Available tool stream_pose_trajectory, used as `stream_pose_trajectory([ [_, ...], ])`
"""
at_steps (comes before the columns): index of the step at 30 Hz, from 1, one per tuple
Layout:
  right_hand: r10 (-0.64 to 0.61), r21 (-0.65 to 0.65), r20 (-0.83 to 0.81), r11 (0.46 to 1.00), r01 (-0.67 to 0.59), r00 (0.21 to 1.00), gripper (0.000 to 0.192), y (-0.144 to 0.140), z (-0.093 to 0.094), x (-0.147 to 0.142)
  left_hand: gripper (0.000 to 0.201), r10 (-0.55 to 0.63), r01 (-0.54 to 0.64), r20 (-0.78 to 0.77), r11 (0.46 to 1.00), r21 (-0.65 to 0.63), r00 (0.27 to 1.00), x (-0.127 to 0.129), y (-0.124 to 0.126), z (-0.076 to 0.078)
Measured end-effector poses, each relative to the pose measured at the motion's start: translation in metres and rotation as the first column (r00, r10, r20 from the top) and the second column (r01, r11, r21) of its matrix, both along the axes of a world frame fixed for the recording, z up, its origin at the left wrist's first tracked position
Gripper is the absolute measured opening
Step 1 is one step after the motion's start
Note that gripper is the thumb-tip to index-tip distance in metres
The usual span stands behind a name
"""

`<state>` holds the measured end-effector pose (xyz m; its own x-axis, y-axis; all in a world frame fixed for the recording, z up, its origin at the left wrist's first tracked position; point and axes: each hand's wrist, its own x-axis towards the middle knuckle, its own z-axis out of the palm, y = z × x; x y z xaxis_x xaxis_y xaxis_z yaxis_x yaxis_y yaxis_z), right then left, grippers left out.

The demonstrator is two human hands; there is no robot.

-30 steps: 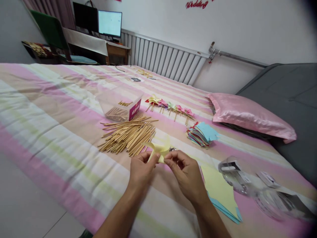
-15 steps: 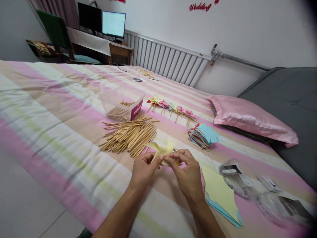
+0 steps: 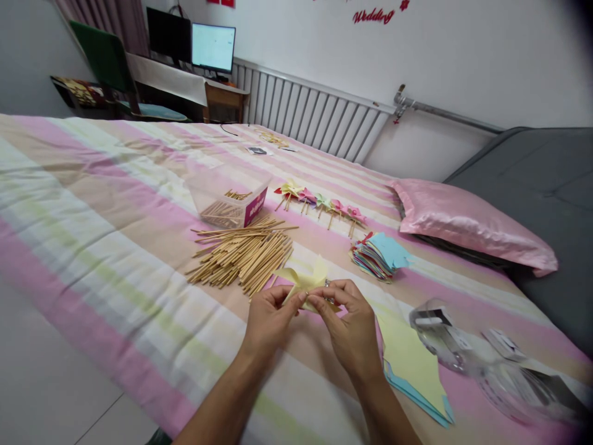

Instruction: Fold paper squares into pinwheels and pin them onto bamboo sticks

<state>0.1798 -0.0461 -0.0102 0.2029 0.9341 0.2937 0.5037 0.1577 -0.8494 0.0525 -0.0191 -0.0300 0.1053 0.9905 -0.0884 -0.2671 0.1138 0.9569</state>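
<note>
My left hand [image 3: 267, 321] and my right hand [image 3: 348, 322] pinch a pale yellow folded paper pinwheel [image 3: 306, 279] between their fingertips, just above the striped bedspread [image 3: 92, 204]. A small metal piece shows at my right fingertips, too small to identify. Just beyond my hands lies a loose heap of wooden sticks [image 3: 241, 253]. A row of finished paper pinwheels on sticks [image 3: 319, 203] lies farther back. A stack of cut coloured paper [image 3: 377, 253] sits to the right of the sticks.
A clear plastic tub [image 3: 229, 198] with sticks lies on its side behind the heap. Yellow and blue sheets [image 3: 412, 364] lie by my right wrist, clear plastic packaging [image 3: 482, 358] beyond them. A pink pillow [image 3: 467, 222] is at the right. Desk, monitors and a radiator stand behind.
My two hands have drawn closer together on the yellow pinwheel and shifted slightly right and up in view; between the last two frames almost nothing moves.
</note>
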Motion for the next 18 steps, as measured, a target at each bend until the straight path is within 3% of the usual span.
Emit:
stream_pose_trajectory([
  [8,0.023,0.02,-0.02,1.0,-0.022,1.0,0.012,0.0001,-0.0009,-0.0015,0.023,0.011,-0.012,0.015,0.997,0.076,1.0,0.0004,-0.0017,0.0017],
  [13,0.021,-0.009,-0.306,1.0,-0.025,0.952,0.027,0.0011,-0.0036,-0.0075,0.018,0.016,-0.022,0.048,0.993,0.12,0.999,0.0005,-0.0026,0.0041],
  [18,0.078,-0.076,-0.496,0.988,-0.133,0.865,0.046,0.0023,-0.0002,-0.008,0.012,0.022,-0.027,0.039,0.989,0.148,0.999,0.0004,-0.0023,0.0026],
])
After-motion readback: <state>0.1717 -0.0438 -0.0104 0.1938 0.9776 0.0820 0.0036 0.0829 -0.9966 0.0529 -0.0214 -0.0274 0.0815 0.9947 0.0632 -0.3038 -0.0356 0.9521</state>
